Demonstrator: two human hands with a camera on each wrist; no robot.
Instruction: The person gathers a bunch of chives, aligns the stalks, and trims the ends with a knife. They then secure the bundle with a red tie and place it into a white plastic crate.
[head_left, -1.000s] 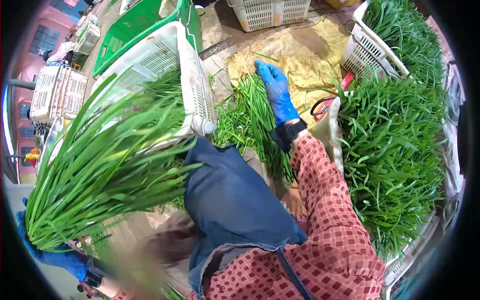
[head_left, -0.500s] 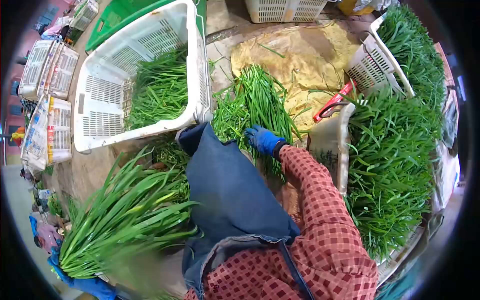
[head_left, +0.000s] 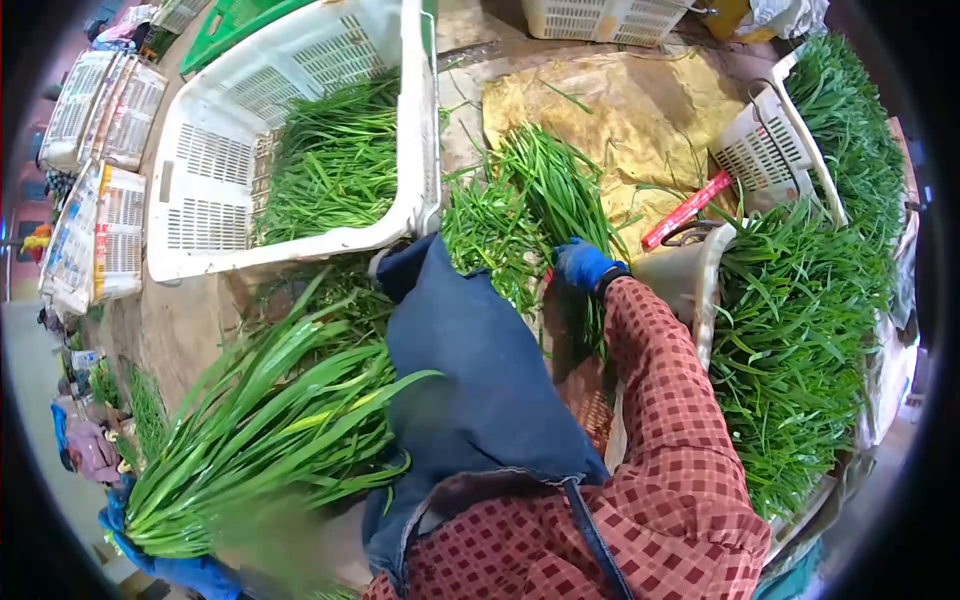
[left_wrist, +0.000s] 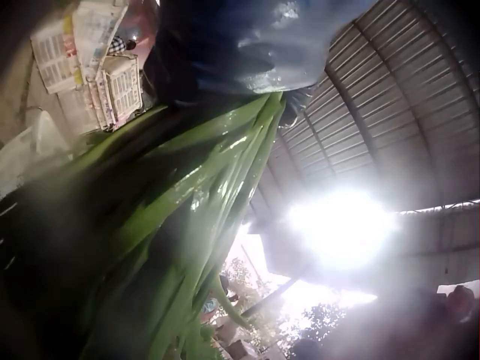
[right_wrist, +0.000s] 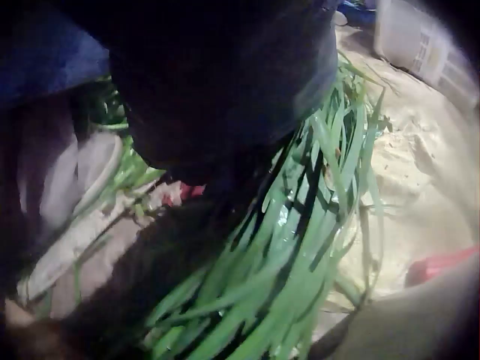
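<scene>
- Two bunches of greens were in play, one at each of the person's gloved hands.
- The left hand [head_left: 180, 570] was grasping the left bunch [head_left: 270, 420] round its pale bases, the blue glove wrapped about the stalks; the left wrist view showed leaves spilling out beyond the glove.
- The right hand [head_left: 585, 265] was at the near part of the right bunch [head_left: 555, 185]. Its fingers were too dark in its wrist view to tell whether they gripped stalks or only rested there.
- The step in hand seemed to be gathering greens: one bunch held aside by the left hand while the right worked at the other.
- The next move would probably call for the right hand to take a firm hold of some stalks and draw them together, with the left keeping its bases level.
- The left bunch's long axis slanted forward and inward from the left hand, bases in the glove, tips fanning towards the apron [head_left: 480, 350].
- The right bunch lay lengthwise, running forward and slightly left of the right hand, with more leaves trailing behind it; which end held the bases was unclear.
- Loose trimmings [head_left: 490, 230] lay just left of the right bunch, the yellow sheet [head_left: 640, 100] ahead of the right hand, and a white crate [head_left: 270, 255] ahead of the left.
</scene>
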